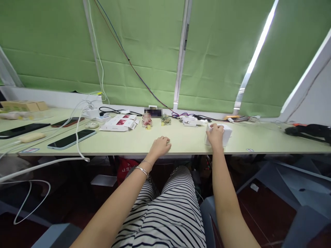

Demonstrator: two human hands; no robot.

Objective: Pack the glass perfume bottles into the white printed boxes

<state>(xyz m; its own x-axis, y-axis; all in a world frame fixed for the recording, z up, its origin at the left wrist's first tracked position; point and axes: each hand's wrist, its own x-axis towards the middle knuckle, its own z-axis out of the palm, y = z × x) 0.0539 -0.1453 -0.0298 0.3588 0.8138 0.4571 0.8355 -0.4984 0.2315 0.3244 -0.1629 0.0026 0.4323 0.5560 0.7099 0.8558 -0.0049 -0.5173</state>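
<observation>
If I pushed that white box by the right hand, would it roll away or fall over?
The white box probably wouldn't roll, because its sides look flat. It would more likely slide than tip, since it looks squat. Pulled toward you, though, it might drop off, because it sits close to the near edge of the table.

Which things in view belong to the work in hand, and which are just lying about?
In hand:
white box, with the right hand on it
table, with the left hand at its near edge

Probably lying about:
light-edged phone
printed white packaging
round pale case
black item at far right
</observation>
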